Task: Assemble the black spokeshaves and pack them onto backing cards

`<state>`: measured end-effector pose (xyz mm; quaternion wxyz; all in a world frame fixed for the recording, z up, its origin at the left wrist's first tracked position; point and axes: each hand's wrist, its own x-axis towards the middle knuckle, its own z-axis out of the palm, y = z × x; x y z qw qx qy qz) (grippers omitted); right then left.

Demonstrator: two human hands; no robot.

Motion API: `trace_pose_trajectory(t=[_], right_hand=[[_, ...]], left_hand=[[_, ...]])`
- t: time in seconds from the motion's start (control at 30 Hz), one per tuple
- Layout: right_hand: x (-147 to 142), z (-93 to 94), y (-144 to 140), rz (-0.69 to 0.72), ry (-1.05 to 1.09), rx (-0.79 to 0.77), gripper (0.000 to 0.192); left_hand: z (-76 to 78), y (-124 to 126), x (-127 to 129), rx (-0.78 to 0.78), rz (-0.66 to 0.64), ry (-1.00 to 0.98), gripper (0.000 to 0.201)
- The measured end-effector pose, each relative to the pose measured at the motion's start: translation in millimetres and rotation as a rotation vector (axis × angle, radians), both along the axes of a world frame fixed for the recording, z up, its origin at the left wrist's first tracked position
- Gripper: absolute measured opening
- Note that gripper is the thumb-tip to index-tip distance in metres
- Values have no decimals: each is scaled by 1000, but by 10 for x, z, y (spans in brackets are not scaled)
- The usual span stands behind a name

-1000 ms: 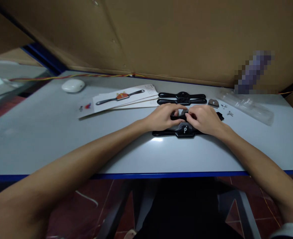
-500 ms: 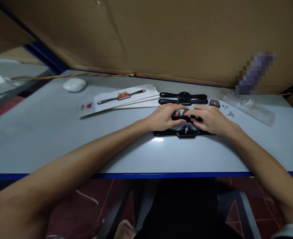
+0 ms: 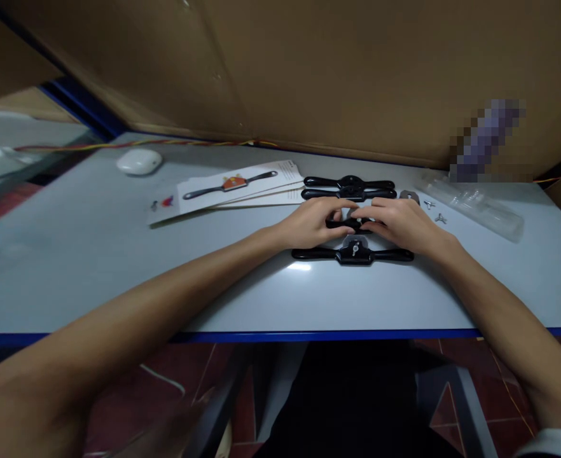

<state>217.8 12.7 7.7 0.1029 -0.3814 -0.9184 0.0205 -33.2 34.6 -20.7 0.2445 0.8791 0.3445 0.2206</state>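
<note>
My left hand (image 3: 311, 222) is closed around the left handle of a black spokeshave (image 3: 350, 224), thumb on the near side. At the same tool's middle, the fingers of my right hand (image 3: 402, 222) are bent in over a small silver fastener; the hand hides the tool's right end. Just nearer to me lies another black spokeshave (image 3: 355, 252), flat on the table, with a blade and a silver screw at its centre. Two more black spokeshaves, a rear one (image 3: 350, 184) and a front one (image 3: 347, 195), lie side by side behind my hands.
Beyond my right hand are a loose blade (image 3: 409, 196), two silver wing screws (image 3: 440, 218) and clear plastic packaging (image 3: 485, 207). Printed cards (image 3: 233, 187) and a white mouse-shaped object (image 3: 138, 161) lie to the left. A cardboard wall (image 3: 309, 76) stands along the back.
My right fingers have shifted slightly over the middle of the held spokeshave, and the silver fastener now shows by the fingertips. My left hand keeps its grip.
</note>
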Motion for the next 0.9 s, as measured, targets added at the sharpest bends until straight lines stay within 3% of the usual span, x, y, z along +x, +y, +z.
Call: trace_pose_trajectory(t=[0.17,0.3,0.47,0.7,0.9], right_hand=[[-32,-1,37,-47,24,5,13],[-49,-22,42,-53,29,-9,24],[-74,22,-6,-95,12,38,19],[-147,50,-45,-60,-23,29,33],[-159,-6,-24,-113,122,-94,29]], left_hand=[[-16,18,-9,20,-27,17,51],[-33,17,-6,7,-1,6,54],[-35,9,-5,2,-4,-5,53],[-39,17,-5,16,-8,-8,53],[-33,12,12,1,-2,-2,56]])
